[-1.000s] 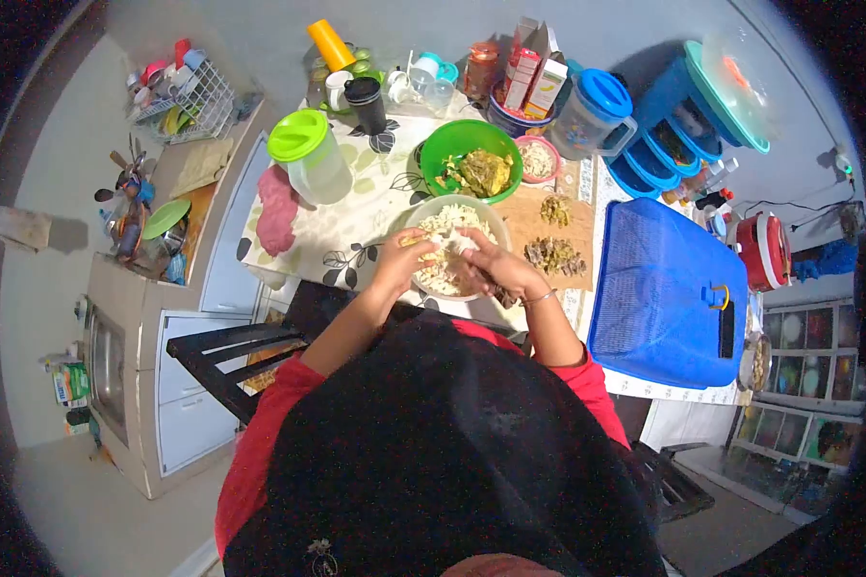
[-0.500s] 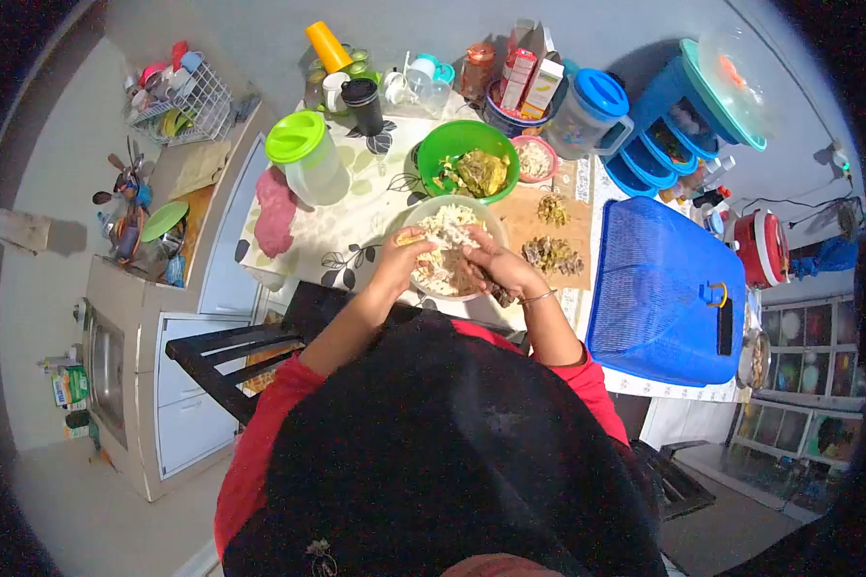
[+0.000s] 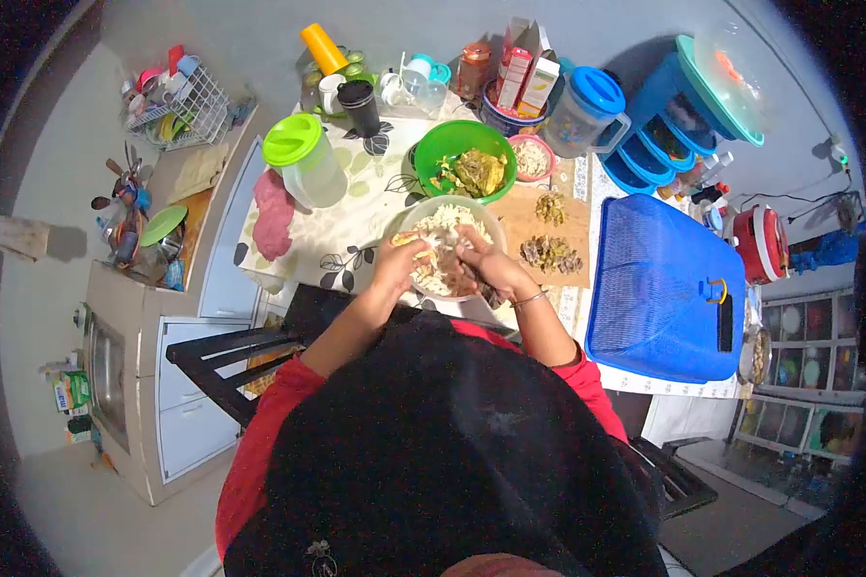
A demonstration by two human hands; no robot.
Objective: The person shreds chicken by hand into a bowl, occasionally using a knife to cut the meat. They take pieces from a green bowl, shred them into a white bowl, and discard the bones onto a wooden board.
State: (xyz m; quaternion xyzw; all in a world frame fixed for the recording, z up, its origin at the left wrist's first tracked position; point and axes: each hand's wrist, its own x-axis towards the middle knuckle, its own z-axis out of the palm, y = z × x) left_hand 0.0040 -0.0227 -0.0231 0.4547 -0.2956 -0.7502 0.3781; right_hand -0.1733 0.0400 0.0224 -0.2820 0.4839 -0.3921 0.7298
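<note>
Both my hands are over a pale bowl that holds whitish shredded food. My left hand is at the bowl's left side, its fingers curled round some pale, yellowish food. On the right, my right hand is closed on a dark brownish piece that shows under its palm. Just behind the bowl stands a green bowl with yellow-green leafy food. A wooden board to the right bears small piles of brownish pieces. The fingertips are partly blurred.
A lidded pitcher and a pink cloth lie left. Behind are a black cup, a small pink bowl and a blue-lidded jug. A blue mesh cover stands right; a black chair is at the front left.
My fingers have shifted slightly over the bowl, with my right fingers a little further left. The whole view has moved slightly.
</note>
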